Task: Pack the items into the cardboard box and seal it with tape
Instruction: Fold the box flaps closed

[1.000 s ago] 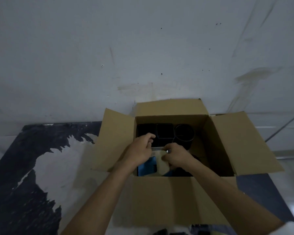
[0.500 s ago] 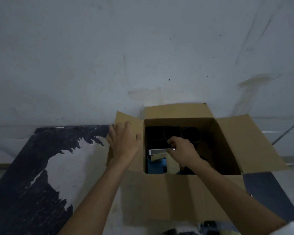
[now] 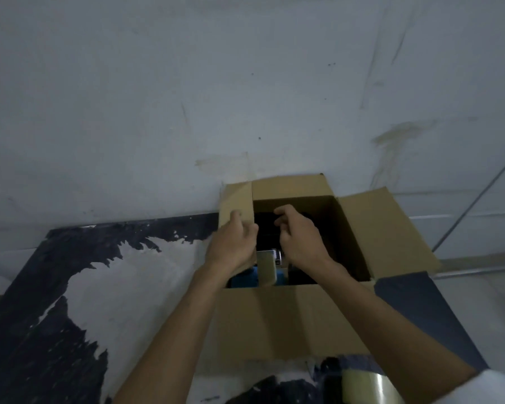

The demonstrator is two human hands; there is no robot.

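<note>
The cardboard box point(image 3: 289, 319) stands on the floor against the wall, its top open. My left hand point(image 3: 233, 246) grips the box's left flap point(image 3: 235, 199), fingers on its outer side and thumb at its inner edge, and the flap stands upright. My right hand point(image 3: 301, 237) hovers over the opening with loosely curled fingers and holds nothing. Inside are dark containers at the back, mostly hidden by my hands, a blue item point(image 3: 245, 278) and a pale rectangular item point(image 3: 267, 268). A roll of clear tape point(image 3: 370, 386) lies at the bottom right, near my right arm.
The box's right flap point(image 3: 388, 234) lies spread outward, the far flap point(image 3: 289, 186) leans on the white wall, and the near flap hangs toward me. A dark mat with white paint patches point(image 3: 70, 287) covers the floor to the left.
My left hand has swung the left flap from leaning outward to upright. My right hand has risen off the pale item inside the box and now holds nothing.
</note>
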